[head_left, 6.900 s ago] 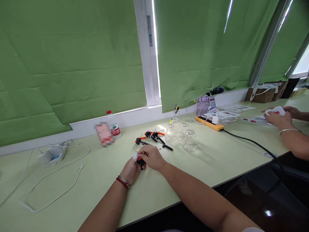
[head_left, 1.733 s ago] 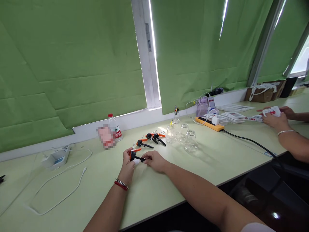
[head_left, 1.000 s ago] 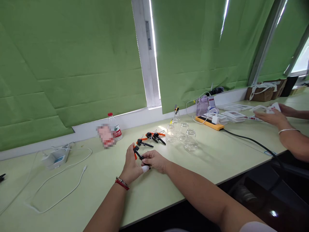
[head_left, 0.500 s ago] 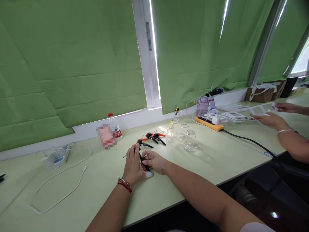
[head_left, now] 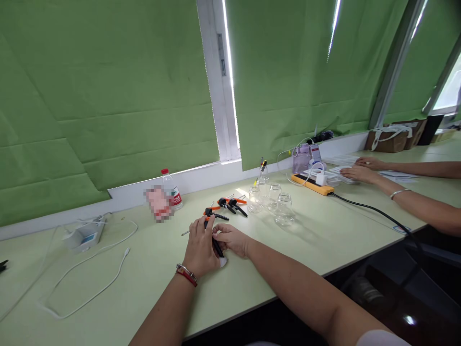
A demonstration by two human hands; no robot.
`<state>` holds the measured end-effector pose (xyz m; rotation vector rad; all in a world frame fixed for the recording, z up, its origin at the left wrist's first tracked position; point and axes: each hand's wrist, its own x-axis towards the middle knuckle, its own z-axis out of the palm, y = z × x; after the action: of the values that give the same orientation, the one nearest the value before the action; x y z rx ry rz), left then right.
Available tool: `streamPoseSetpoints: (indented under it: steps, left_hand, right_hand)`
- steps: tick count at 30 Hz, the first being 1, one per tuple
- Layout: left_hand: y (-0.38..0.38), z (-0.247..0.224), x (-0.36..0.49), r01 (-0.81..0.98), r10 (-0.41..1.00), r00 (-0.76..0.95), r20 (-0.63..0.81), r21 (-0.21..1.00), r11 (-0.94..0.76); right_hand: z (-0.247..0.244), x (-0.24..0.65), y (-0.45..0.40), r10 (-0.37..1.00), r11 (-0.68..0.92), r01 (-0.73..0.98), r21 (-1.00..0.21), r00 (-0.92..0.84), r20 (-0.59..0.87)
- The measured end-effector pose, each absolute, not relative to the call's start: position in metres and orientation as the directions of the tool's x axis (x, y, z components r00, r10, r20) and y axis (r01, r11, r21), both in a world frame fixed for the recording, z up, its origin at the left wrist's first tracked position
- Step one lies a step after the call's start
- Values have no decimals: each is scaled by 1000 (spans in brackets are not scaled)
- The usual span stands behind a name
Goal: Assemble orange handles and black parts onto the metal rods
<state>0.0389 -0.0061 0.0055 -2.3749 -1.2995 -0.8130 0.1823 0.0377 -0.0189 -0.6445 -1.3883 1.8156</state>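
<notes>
My left hand (head_left: 201, 247) and my right hand (head_left: 232, 240) meet over the table's front part, both closed around a black tool (head_left: 217, 248) with a bit of orange at its upper end. A thin metal rod sticks out to the left of my left fingers. A small white piece (head_left: 224, 262) shows below the tool's lower end, beside my left palm. Just beyond my hands lie several black and orange clamp-like tools (head_left: 227, 205). Clear glass jars (head_left: 284, 211) stand to their right, some holding small dark and yellow items.
A red-capped bottle (head_left: 175, 192) stands at the back beside a blurred pink item. White cables and a white power strip (head_left: 84, 235) lie left. An orange power strip (head_left: 312, 184), purple bottle (head_left: 301, 158) and white stacks are at right, where another person's hands (head_left: 363, 173) touch the stacks.
The other person's hands have moved left and down onto the white stacks, without the raised frame. My hands have shifted slightly around the black tool.
</notes>
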Motion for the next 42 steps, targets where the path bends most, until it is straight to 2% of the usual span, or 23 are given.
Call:
streamPoseSetpoints:
  steps: [5, 10, 25, 42]
  left_hand:
    - [-5, 1, 38, 844, 690, 430, 583, 13, -537]
    - [-5, 0, 36, 820, 695, 463, 550, 31, -571]
    - [-6, 2, 34, 806, 699, 471, 538, 61, -589]
    - [-8, 6, 36, 853, 716, 445, 538, -9, -522]
  right_hand:
    - [-18, 179, 38, 821, -151, -194, -969, -571, -13]
    - [-17, 182, 40, 787, -142, -158, -977, -617, -14]
    - [-14, 194, 45, 677, -226, -196, -954, -736, -9]
    - [-15, 191, 42, 707, -246, -227, -942, -707, -14]
